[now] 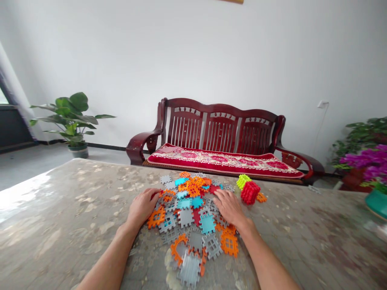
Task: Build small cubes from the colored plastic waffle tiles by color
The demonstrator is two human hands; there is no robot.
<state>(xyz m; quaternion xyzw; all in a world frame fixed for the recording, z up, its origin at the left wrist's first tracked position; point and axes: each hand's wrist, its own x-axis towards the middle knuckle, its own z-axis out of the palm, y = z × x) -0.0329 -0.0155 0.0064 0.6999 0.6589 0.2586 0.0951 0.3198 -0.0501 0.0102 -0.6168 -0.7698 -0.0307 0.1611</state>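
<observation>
Left hand (pixel 145 205) — fingers bent at the left edge of the heap of notched pieces (pixel 185 217); cannot tell whether this grip has one. Right hand (pixel 229 205) — grip released, fingers laid over the heap's right side. Heap lies between, on the surface (pixel 90 225); red block (pixel 250 193) to its right.

- You have at least six grey, tooth-edged flat plastic pieces (pixel 185 217); overlaps hide your exact total.
- You can count at least five orange plastic pieces (pixel 229 243), at least five light-blue plastic pieces (pixel 207 224) and at least two dark-red plastic pieces (pixel 196 216).
- You have one bright-red, bumpy plastic block (pixel 250 192) and one yellow-green, toothed plastic block (pixel 243 181).
- You face one glossy dark-red wooden sofa (pixel 223 108) and one red-and-white floral seat cover (pixel 223 158).
- You see two leafy green plants (pixel 72 117), plus one bunch of purple flowers (pixel 375 163).
</observation>
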